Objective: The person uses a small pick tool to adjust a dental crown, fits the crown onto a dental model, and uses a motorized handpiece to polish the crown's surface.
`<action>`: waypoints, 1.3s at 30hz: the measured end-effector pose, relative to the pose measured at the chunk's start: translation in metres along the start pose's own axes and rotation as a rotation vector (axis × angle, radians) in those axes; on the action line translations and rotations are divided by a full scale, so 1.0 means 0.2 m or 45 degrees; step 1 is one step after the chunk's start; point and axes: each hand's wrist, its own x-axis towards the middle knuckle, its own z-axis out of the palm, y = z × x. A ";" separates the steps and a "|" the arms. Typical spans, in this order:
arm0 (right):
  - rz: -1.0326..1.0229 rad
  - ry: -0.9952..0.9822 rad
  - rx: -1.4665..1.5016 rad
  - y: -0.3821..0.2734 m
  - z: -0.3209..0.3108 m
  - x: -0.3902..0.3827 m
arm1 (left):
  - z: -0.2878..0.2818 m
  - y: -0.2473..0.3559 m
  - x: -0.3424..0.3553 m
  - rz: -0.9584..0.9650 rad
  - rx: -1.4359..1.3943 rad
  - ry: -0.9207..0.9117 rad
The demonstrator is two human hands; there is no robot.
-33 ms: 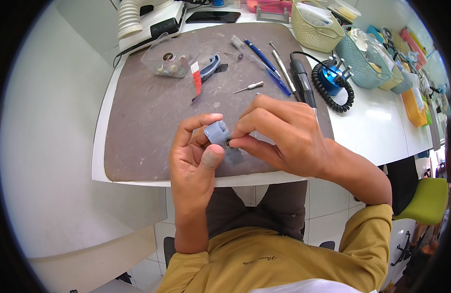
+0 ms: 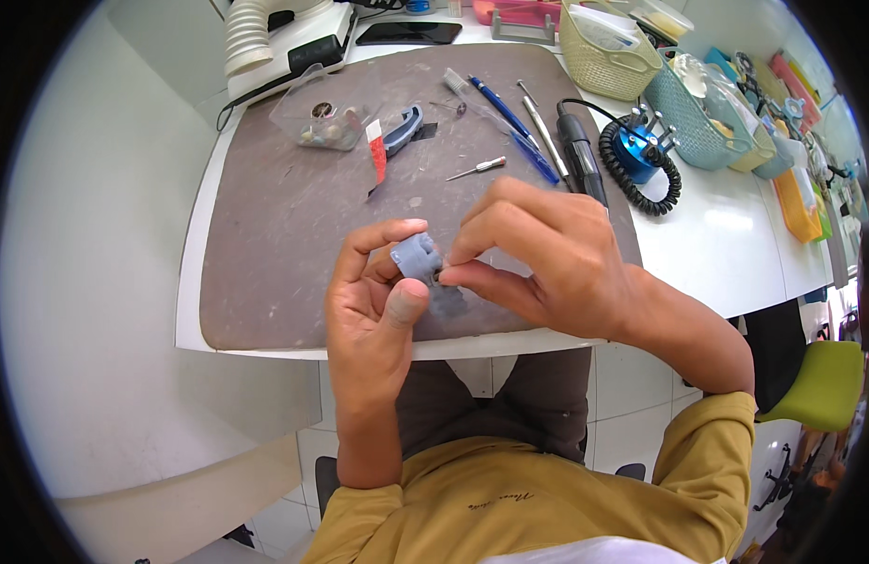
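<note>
- The left hand holds a small grey part between thumb and forefinger, above the desk's near edge, at about 6 o'clock on the brown mat.
- The right hand pinches narrowly at the part's right side, fingertips touching it.
- To do this well, I judge: keep the left grip firm but light, turn the part so the worked face looks up, and work over the mat so that a dropped bit lands there.
- Hidden: whatever the right fingertips pinch, if anything, is too small to tell; the part's underside sits behind the left thumb.
- Hard to make out: the contents of the clear tray at 11 o'clock, and the baskets bent by the lens at 1 o'clock.
</note>
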 end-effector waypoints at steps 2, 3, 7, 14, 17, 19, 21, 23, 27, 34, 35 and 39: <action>0.015 0.022 0.027 0.00 -0.02 0.02 | -0.01 0.00 0.00 -0.002 -0.031 -0.013; 0.035 0.026 0.076 0.02 -0.03 0.03 | -0.01 0.00 -0.01 -0.001 -0.085 0.000; 0.252 0.089 -0.032 0.15 -0.12 0.08 | -0.02 0.01 0.01 -0.096 -0.412 0.185; 0.396 -0.423 -0.495 0.33 -0.06 0.05 | -0.05 -0.01 0.05 -0.073 -0.550 0.227; 0.302 -0.336 -0.562 0.33 -0.06 0.04 | -0.06 0.00 0.04 -0.093 -0.570 0.174; 0.240 -0.251 -0.594 0.29 -0.06 0.05 | -0.06 0.00 0.03 -0.075 -0.584 0.109; 0.310 -0.075 -0.379 0.20 -0.09 0.06 | -0.05 0.01 0.02 -0.099 -0.522 0.155; 0.251 -0.021 -0.301 0.10 -0.13 0.06 | -0.04 0.01 0.01 -0.138 -0.457 0.205; 0.054 0.071 -0.151 0.03 -0.10 0.04 | -0.04 0.02 0.01 -0.155 -0.405 0.130; -0.083 0.099 -0.149 0.02 -0.08 0.02 | -0.04 0.02 0.01 -0.181 -0.322 0.066; -0.092 0.110 -0.150 0.02 -0.08 0.02 | -0.04 0.02 0.01 -0.184 -0.321 0.065; -0.135 0.083 -0.123 0.02 -0.08 0.02 | -0.03 0.03 0.00 -0.169 -0.253 0.051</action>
